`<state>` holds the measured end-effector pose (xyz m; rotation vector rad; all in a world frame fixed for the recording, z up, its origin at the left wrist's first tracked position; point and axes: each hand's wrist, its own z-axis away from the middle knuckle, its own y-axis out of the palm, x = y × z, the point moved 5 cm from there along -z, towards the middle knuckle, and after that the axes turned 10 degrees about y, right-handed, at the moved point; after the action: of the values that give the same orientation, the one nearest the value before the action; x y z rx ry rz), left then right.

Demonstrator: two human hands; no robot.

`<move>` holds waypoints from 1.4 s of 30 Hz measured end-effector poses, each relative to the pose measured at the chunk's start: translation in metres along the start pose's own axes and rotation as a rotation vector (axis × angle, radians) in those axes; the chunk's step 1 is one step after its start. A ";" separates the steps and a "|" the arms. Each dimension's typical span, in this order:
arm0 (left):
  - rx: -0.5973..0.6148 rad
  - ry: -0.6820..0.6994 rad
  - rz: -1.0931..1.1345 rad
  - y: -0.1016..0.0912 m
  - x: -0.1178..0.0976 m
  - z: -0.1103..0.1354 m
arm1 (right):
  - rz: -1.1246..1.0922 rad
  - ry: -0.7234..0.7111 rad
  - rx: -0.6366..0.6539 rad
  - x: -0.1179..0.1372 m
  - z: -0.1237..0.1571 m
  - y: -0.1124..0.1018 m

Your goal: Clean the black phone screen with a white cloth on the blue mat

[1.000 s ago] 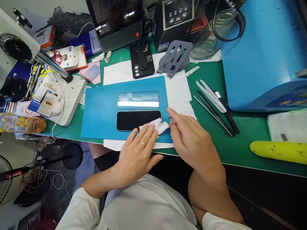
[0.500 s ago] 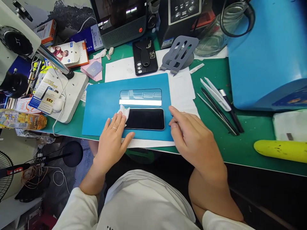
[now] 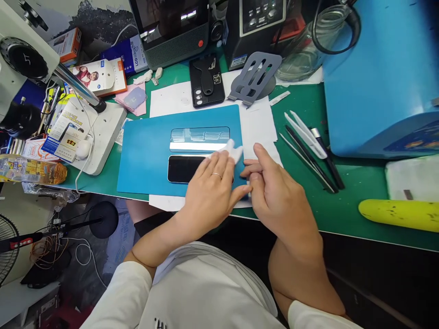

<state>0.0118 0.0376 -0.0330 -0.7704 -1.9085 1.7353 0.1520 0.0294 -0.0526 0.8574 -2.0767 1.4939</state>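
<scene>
Phone (image 3: 183, 169), dark screen facing up: we find it beneath the fingers of the left hand (image 3: 209, 196), its far-left part bare, its right end hidden by them. Left hand, ringed: laid flat with fingers extended, closed round nothing, fingertips on a white wipe (image 3: 234, 150); its thumb points toward the right hand (image 3: 279, 196), and we cannot tell whether the two touch. Right hand: just beside the mat's right edge, forefinger extended, other fingers curled; we cannot tell whether it grips anything. Yellow object (image 3: 398, 214), rounded end: well to the right of the right hand. Blue mat (image 3: 147, 157): under the phone, spreading left of the left hand. White tweezers (image 3: 305, 135) and black marker (image 3: 327, 157): side by side, beyond and right of the right hand. Clear glass panel (image 3: 192, 134), dark-edged: flat on the mat, just beyond the left hand's fingers. White paper (image 3: 257, 121): beyond the right hand, partly under the mat. Black phone case (image 3: 207, 82): farther out, past the panel. Grey slotted stand (image 3: 255, 75): right of that case. Glass jar (image 3: 305, 55): farthest item we list, beyond the right hand.
</scene>
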 end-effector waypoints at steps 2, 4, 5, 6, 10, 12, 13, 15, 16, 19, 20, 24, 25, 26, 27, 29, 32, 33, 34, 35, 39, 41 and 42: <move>0.021 0.052 0.016 0.002 -0.007 -0.009 | -0.020 0.024 0.000 -0.003 0.000 0.000; 0.030 0.086 0.028 0.002 -0.011 -0.011 | -0.027 0.027 0.000 -0.003 0.000 -0.001; 0.033 0.100 0.034 0.002 -0.012 -0.009 | -0.024 0.021 -0.004 -0.002 0.000 -0.001; 0.037 0.114 0.040 0.002 -0.013 -0.006 | -0.019 0.012 -0.008 0.000 0.000 -0.001; 0.044 0.164 0.077 0.003 -0.016 0.015 | 0.012 -0.024 -0.015 0.005 -0.002 -0.002; 0.027 0.168 0.106 0.002 -0.013 0.027 | 0.027 -0.034 -0.011 0.006 -0.002 -0.002; 0.007 0.164 0.123 0.000 -0.010 0.032 | 0.031 -0.039 -0.010 0.006 -0.001 -0.002; -0.058 0.144 0.171 -0.005 -0.001 0.042 | 0.032 -0.041 -0.003 0.005 -0.001 -0.002; -0.099 0.126 0.201 -0.008 0.005 0.046 | 0.031 -0.040 0.004 0.005 -0.001 -0.002; -0.226 0.040 0.291 -0.018 0.030 0.059 | 0.029 -0.028 0.025 0.005 -0.001 0.000; -0.265 0.024 0.315 -0.020 0.039 0.063 | 0.029 -0.023 0.031 0.005 -0.001 0.000; -0.386 0.002 0.317 -0.034 0.076 0.081 | 0.027 0.012 0.086 0.006 -0.003 -0.004; -0.385 -0.041 0.280 -0.038 0.088 0.086 | 0.030 0.026 0.129 0.006 -0.004 -0.006; -0.380 -0.113 0.231 -0.042 0.103 0.090 | 0.038 0.039 0.186 0.005 -0.006 -0.008; -0.380 -0.183 0.176 -0.047 0.118 0.094 | 0.054 0.053 0.258 0.005 -0.008 -0.010; -0.365 -0.304 0.080 -0.057 0.147 0.100 | 0.109 0.073 0.392 0.006 -0.016 -0.013; -0.221 -0.330 0.060 -0.063 0.175 0.094 | 0.224 0.080 0.428 0.008 -0.043 -0.014; -0.178 -0.299 0.080 -0.064 0.179 0.088 | 0.259 0.080 0.426 0.008 -0.054 -0.011; -0.146 -0.261 0.106 -0.065 0.180 0.081 | 0.286 0.069 0.424 0.008 -0.067 -0.008; -0.120 -0.222 0.134 -0.066 0.180 0.073 | 0.302 0.050 0.439 0.007 -0.078 -0.003; -0.003 -0.063 0.212 -0.065 0.176 0.026 | 0.293 -0.046 0.541 -0.004 -0.109 0.018; 0.080 0.016 0.249 -0.058 0.177 0.002 | 0.276 -0.066 0.604 -0.014 -0.113 0.023; 0.131 0.071 0.269 -0.054 0.178 -0.008 | 0.267 -0.063 0.622 -0.018 -0.113 0.024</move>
<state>-0.1215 0.1589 0.0136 -1.0632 -1.6865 1.9401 0.1474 0.1464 -0.0452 0.8619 -1.8333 2.3511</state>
